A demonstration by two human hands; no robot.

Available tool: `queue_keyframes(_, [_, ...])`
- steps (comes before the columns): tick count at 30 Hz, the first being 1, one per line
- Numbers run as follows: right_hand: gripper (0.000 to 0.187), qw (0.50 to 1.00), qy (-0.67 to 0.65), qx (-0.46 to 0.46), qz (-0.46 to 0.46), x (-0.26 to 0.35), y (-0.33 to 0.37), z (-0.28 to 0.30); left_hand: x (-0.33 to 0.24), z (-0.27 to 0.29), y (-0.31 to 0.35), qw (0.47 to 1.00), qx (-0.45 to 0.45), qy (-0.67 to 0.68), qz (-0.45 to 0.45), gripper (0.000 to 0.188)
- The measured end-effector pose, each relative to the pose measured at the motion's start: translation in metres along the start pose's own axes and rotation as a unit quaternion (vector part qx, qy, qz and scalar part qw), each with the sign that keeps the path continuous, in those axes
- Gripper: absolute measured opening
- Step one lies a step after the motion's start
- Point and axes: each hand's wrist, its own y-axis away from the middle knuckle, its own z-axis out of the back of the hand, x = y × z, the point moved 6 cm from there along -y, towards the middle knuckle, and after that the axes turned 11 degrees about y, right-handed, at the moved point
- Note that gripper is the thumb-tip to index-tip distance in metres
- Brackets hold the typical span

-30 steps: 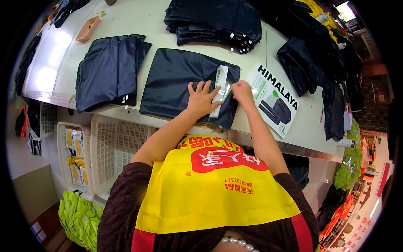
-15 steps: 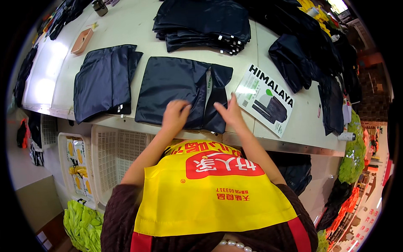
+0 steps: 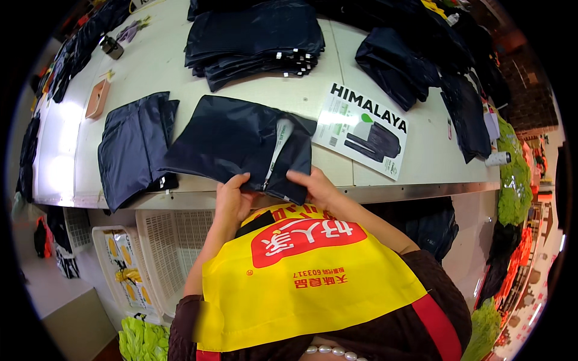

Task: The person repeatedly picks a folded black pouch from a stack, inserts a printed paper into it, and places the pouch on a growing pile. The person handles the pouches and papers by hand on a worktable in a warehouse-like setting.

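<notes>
A folded navy garment (image 3: 220, 135) of smooth, shiny cloth lies at the table's front edge, its near edge lifted a little. A slit in its right part stands apart and shows a pale printed strip (image 3: 279, 144) inside. My left hand (image 3: 235, 197) pinches the near edge left of the slit, thumb on top and fingers underneath. My right hand (image 3: 314, 185) grips the near right corner in the same way. Left of it lies another folded navy garment (image 3: 135, 144) with a small white tag. To the right, a printed sheet (image 3: 361, 132) pictures a dark jacket and trousers.
Behind stands a stack of folded navy garments (image 3: 253, 36), with more dark clothing (image 3: 397, 66) to its right. A pink tray (image 3: 97, 98) and a dark flask (image 3: 111, 46) sit at the left. A white thread spool (image 3: 497, 159) is near the right edge. White plastic baskets (image 3: 174, 240) stand below.
My hands have gone from lying over the garment with fingers apart to gripping its near edge. The garment is turned slightly and pulled nearer, and its slit gapes wider. The view has shifted.
</notes>
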Motion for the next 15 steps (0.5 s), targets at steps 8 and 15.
queue_keyframes(8, [0.006, 0.985, -0.147, -0.061, 0.067, 0.072, -0.033, 0.048, -0.093, -0.021, 0.049, 0.977, 0.118, -0.114, -0.135, 0.049])
queue_keyframes(15, [0.030, 0.886, 0.385, -0.156, 0.205, 0.105, -0.008, 0.119, -0.227, 0.057, 0.069, 0.878, 0.048, -0.104, -0.465, 0.041])
